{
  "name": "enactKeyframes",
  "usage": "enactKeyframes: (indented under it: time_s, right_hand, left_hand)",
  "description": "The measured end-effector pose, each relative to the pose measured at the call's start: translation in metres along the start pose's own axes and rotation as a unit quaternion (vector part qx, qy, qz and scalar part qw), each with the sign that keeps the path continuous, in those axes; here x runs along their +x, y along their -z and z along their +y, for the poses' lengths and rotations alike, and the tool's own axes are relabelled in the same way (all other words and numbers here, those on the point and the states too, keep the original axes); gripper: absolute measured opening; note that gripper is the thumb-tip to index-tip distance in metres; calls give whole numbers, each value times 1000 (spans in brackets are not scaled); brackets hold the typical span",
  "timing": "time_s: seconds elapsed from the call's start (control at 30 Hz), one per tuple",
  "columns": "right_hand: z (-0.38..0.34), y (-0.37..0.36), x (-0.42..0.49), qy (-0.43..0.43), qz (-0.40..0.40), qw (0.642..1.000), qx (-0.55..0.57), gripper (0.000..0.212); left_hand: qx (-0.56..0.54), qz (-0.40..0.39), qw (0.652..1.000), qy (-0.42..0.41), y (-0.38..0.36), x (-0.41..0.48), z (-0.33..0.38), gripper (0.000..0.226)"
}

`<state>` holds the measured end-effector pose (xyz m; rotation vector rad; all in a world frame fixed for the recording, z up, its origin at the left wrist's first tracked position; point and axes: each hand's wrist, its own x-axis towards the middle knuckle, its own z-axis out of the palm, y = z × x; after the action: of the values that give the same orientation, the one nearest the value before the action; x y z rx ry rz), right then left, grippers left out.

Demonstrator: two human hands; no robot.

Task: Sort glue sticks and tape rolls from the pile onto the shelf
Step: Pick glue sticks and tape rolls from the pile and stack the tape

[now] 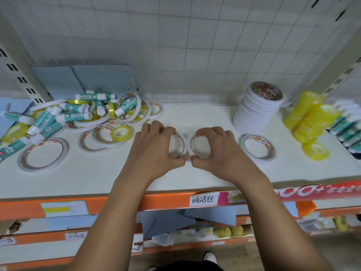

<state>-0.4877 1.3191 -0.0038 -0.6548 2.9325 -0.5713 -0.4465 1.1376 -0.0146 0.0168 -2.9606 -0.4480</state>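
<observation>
Surrounding us: the mixed pile [78, 118] lies well left of the white tape stack [257, 108]; yellow rolls [306, 118] stand right of it, one loose roll [258, 148] just before it.
Left hand [156, 147]: our fingers and thumb curl round a tape roll [183, 144], left of the stack.
Right hand [216, 147]: grips a second roll [190, 145], nearer the stack; both flat on the shelf [195, 118].

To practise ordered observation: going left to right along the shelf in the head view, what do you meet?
Pile of teal glue sticks and tape rolls → left hand gripping a white tape ring → second white tape ring gripped by right hand → tall stack of white tape rolls → stacked yellow tape rolls → row of teal glue sticks.
</observation>
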Motion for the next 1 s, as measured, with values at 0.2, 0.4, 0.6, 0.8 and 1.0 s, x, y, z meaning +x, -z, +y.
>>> enactKeyframes:
  time_s: [0.2,0.4,0.6,0.8,1.0]
  right_hand:
    - [57,29,-16,-42,23,999,-25,69]
    - [105,43,-20,-62,30,996,-59,68]
    - [134,43,-18,-64,28,995,-66,70]
    - [153,48,-18,-34,-9,999,-8,93]
    - [187,71,-26,-37,-60,997,30,78]
  left_hand:
    - [-11,-9,999,-29,-23,22,55,68]
    - [-18,-19,999,-38,-37,39,95,69]
    - [-21,-31,999,-24,-44,49,118,72]
    - [-20,-32,999,-30,-47,57,143,73]
    - [-39,-58,996,-55,-52,67,177,71]
